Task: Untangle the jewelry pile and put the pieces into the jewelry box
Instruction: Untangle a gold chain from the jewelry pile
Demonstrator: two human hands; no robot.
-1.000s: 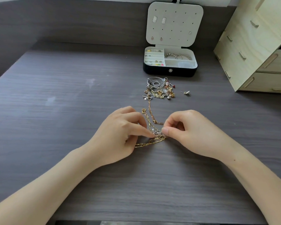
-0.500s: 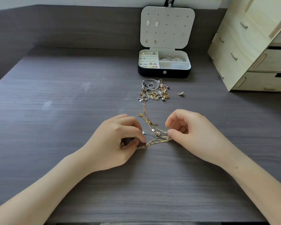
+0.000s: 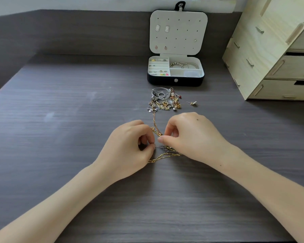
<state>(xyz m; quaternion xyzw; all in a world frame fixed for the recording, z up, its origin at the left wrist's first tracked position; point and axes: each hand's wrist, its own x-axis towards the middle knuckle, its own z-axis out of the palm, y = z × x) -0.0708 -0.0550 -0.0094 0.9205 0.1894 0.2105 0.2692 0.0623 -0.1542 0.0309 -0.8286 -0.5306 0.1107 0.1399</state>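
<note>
A knot of gold and silver chains (image 3: 165,151) lies on the dark wooden table (image 3: 60,137) between my two hands. My left hand (image 3: 128,148) pinches a thin silver strand at the knot's left side. My right hand (image 3: 191,137) pinches the knot from the right and covers part of it. One gold chain runs back from the knot to the jewelry pile (image 3: 163,100), a heap of rings, bangles and charms. Behind the pile stands the black jewelry box (image 3: 175,81), lid open, with earrings on the lid and bracelets inside.
A single loose earring (image 3: 193,103) lies right of the pile. A pale wooden drawer unit (image 3: 270,55) stands at the back right of the table. A dark low wall runs along the back and left edges.
My hands have come closer together over the knot. The right hand moved left onto the chains, and the left hand's pinch shifted from the gold chain's end to the silver strand.
</note>
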